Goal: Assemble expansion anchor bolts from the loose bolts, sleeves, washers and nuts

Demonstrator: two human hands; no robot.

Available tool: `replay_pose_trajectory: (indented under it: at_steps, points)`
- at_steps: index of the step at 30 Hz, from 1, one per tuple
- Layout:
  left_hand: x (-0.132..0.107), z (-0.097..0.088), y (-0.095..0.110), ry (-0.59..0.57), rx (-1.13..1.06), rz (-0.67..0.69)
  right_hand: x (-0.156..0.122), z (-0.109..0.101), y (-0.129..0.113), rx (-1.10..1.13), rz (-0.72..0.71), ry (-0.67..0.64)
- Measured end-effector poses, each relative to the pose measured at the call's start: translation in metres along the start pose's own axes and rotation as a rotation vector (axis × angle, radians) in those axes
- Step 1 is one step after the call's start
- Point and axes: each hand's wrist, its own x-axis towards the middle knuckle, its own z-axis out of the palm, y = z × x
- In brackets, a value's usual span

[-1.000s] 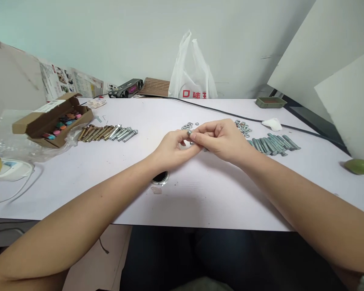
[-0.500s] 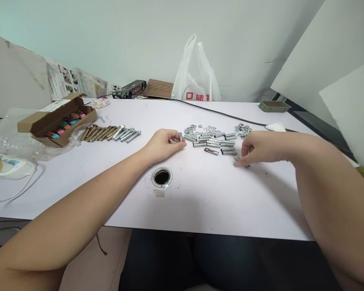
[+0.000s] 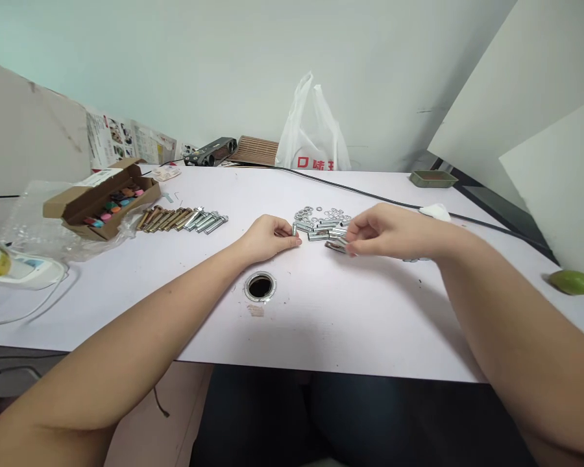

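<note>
- Left hand: grip clamped on a small metal cylinder, stood roughly upright between thumb and fingers. Can't tell if it's hollow.
- Right hand: above the near right part of the pile of metal sleeves. Thumb and forefinger look slightly apart at the tips; motion blur, so I can't tell if that grip has anything in it.
- Nearest to my right fingertips: one metal sleeve at the pile's near edge. Contact unclear.
- Changed over the last half second: right hand swung in from the right end of the pile; left hand and its cylinder barely moved.
- Meaning, my read: left piece is secure, hands are closer but not touching, and the right hand's hold is the unconfirmed bit.
- Washers lie loose just behind the sleeves on the white worktop.
- Further left: silver bolts beside brass-coloured bolts, laid in a row, well apart from both hands.
- A few metal pieces show under my right wrist, mostly hidden.
- Ringed hole sits in the worktop, nearer me than my left hand.
</note>
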Motion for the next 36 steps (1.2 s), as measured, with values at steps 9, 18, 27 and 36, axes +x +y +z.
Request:
replay_pose_trajectory:
  at_steps: [9,18,27,36]
  points:
    - [0.001,-0.002,-0.004,-0.006,0.017,0.012,0.044,0.053,-0.025,0.176,-0.288,0.495]
    - [0.002,0.000,-0.004,0.009,0.060,0.060,0.060,0.056,-0.031,0.171,-0.335,0.515]
    - [0.000,0.000,-0.002,-0.021,0.043,0.064,0.070,0.063,-0.028,0.263,-0.412,0.455]
    - [-0.001,0.001,0.001,0.003,0.098,0.015,0.075,0.068,-0.021,0.136,-0.355,0.391]
